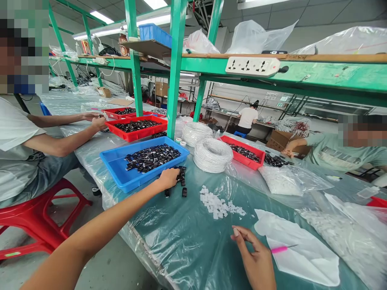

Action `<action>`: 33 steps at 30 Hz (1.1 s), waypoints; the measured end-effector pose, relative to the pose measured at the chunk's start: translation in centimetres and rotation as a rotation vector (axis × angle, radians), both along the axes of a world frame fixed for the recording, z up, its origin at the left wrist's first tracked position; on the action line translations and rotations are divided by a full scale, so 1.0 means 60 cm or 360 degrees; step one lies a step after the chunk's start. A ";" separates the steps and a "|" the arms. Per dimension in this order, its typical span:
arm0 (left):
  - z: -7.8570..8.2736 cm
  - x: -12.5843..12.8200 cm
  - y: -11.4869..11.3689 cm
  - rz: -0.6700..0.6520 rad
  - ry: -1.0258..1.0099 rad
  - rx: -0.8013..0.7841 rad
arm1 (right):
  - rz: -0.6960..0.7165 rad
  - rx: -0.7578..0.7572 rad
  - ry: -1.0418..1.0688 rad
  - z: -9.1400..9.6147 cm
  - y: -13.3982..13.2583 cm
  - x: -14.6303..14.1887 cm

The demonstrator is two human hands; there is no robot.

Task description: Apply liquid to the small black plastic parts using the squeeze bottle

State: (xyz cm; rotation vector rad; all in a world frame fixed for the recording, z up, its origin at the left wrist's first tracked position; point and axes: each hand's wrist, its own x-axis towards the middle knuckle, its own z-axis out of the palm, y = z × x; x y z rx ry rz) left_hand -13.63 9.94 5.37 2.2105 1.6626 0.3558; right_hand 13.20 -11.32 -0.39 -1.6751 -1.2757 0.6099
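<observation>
My left hand reaches out to a small pile of black plastic pieces on the table, just off the near corner of a blue tray. Its fingers are curled down among the pieces, and their tips are hidden. More such black pieces fill part of the tray. My right hand is low over the table with thumb and forefinger pinched together; anything between them is too small to make out. Small white plastic pieces lie loose between my hands. By my right hand, a pink-handled tool rests on a white sheet.
Coils of white cable stand behind the loose pieces. Red trays of black parts sit further back. Bags of white pieces lie to the right. A green post rises beyond the blue tray. Co-workers sit left and right.
</observation>
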 end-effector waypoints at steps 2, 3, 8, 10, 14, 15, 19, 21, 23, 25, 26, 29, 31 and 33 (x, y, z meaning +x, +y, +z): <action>0.003 0.006 -0.002 -0.0078 -0.0218 -0.0100 | 0.0025 -0.0022 -0.0016 0.000 -0.001 0.000; 0.007 0.010 -0.003 -0.0138 -0.0344 -0.0174 | 0.0030 -0.0027 -0.0026 0.000 -0.001 -0.001; 0.024 0.047 -0.018 -0.0404 -0.0944 -0.0542 | 0.0041 -0.0007 -0.0094 0.004 -0.001 -0.003; 0.028 0.063 -0.027 -0.0439 -0.1149 -0.0663 | 0.0052 0.0013 -0.0120 0.005 -0.001 -0.003; 0.035 0.087 -0.045 -0.0457 -0.1651 -0.1090 | 0.0082 0.0037 -0.0153 0.005 -0.001 -0.002; 0.038 0.091 -0.050 -0.0455 -0.1718 -0.1164 | 0.0088 0.0038 -0.0161 0.005 -0.001 -0.002; 0.048 0.107 -0.067 -0.0451 -0.1731 -0.1229 | 0.0104 0.0061 -0.0189 0.006 -0.001 -0.002; 0.051 0.114 -0.073 -0.0458 -0.1724 -0.1258 | 0.0108 0.0078 -0.0197 0.006 -0.001 -0.002; 0.052 0.120 -0.077 -0.0481 -0.1722 -0.1288 | 0.0114 0.0080 -0.0207 0.005 -0.001 -0.002; 0.051 0.123 -0.078 -0.0517 -0.1704 -0.1296 | 0.0120 0.0072 -0.0219 0.003 -0.002 -0.002; 0.050 0.124 -0.078 -0.0537 -0.1683 -0.1280 | 0.0120 0.0066 -0.0227 0.002 -0.002 -0.001; 0.047 0.117 -0.070 -0.0598 -0.1575 -0.1121 | 0.0114 0.0049 -0.0253 0.001 -0.002 0.001; 0.046 0.106 -0.060 -0.0614 -0.1465 -0.0977 | 0.0126 0.0048 -0.0272 0.002 -0.002 0.002; 0.045 0.089 -0.049 -0.0611 -0.1291 -0.0844 | 0.0146 0.0067 -0.0302 0.003 -0.001 0.002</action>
